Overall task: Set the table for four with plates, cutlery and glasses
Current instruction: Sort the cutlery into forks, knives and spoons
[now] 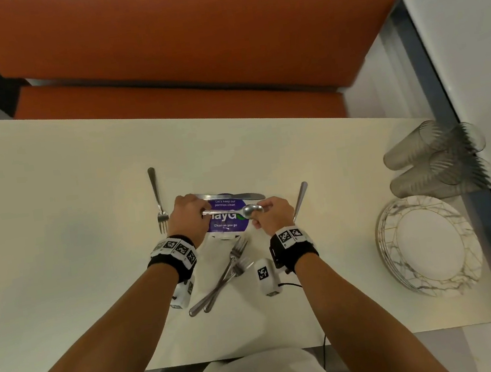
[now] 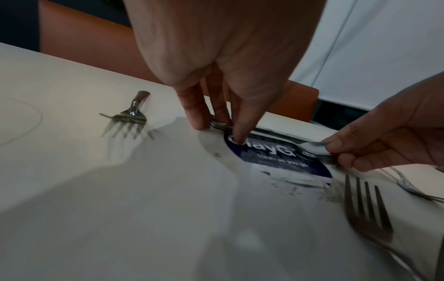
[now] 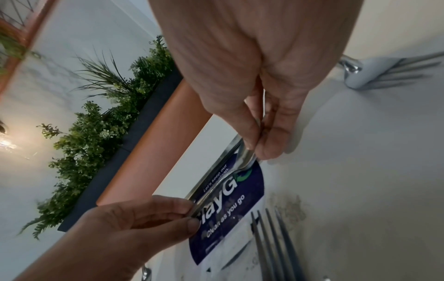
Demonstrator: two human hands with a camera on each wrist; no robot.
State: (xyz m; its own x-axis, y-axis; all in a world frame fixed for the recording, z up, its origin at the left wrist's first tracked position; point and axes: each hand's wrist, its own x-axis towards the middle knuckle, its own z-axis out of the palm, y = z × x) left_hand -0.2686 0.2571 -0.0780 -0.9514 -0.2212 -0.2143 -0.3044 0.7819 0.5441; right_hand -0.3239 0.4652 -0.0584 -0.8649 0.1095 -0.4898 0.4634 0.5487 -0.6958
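Observation:
Both hands hold one spoon (image 1: 231, 210) level over a purple sticker (image 1: 227, 222) on the cream table (image 1: 63, 270). My left hand (image 1: 201, 212) pinches the handle end (image 2: 217, 125). My right hand (image 1: 259, 212) pinches the bowl (image 2: 313, 148) between thumb and fingers (image 3: 271, 144). A knife (image 1: 233, 195) lies just beyond the sticker. One fork (image 1: 156, 196) lies left of my left hand. Two crossed forks (image 1: 221, 277) lie between my wrists. Another fork (image 1: 300, 199) lies right of my right hand, tines visible in the right wrist view (image 3: 403, 68).
A stack of marbled plates (image 1: 427, 244) sits at the table's right end, with several grey glasses (image 1: 438, 156) lying on their sides beyond it. An orange bench (image 1: 173, 40) runs along the far edge. Bare tabletop spreads to the left.

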